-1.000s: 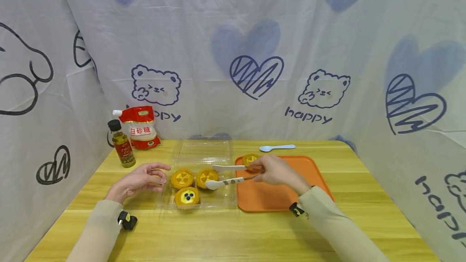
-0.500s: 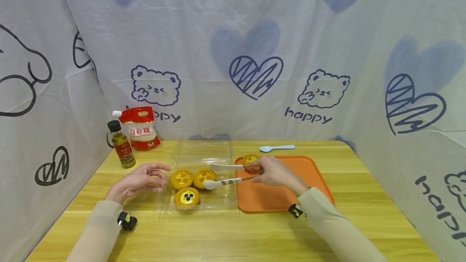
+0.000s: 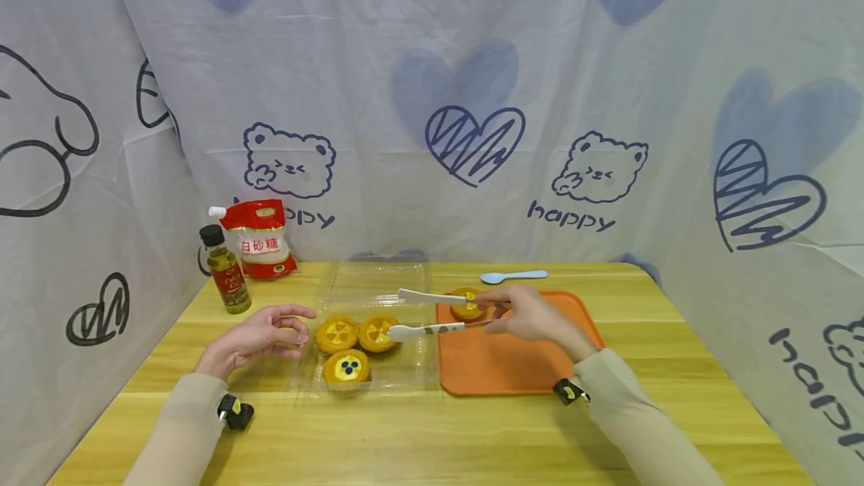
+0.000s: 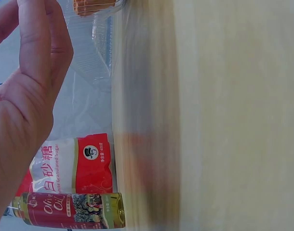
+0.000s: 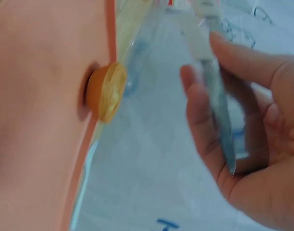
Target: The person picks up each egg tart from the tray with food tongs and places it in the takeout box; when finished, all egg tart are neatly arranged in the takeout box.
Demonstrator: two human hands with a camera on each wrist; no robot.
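My right hand (image 3: 533,317) grips a pair of white-tipped serving tongs (image 3: 428,330), whose arms stand apart over the tray's left edge and the clear plastic box. Under the tongs, an egg tart (image 3: 464,313) sits on the orange tray (image 3: 520,366); in the right wrist view that tart (image 5: 107,91) is apart from the hand and tongs. Inside the open box (image 3: 412,375) are two plain tarts, one of them (image 3: 337,334) at the left, and a tart topped with blueberries (image 3: 347,370). My left hand (image 3: 263,336) hovers left of the box, fingers loosely bent and holding nothing.
An olive oil bottle (image 3: 229,280) and a red-and-white sugar bag (image 3: 263,242) stand at the back left. Behind the tray lies a light blue spoon (image 3: 514,276). The box's lid (image 3: 374,280) is folded back. Printed cloth (image 3: 378,96) surrounds the wooden table (image 3: 378,441).
My right hand has moved right with the tongs, and their upper arm has lifted. More of the tart on the tray shows. The left hand stays where it was.
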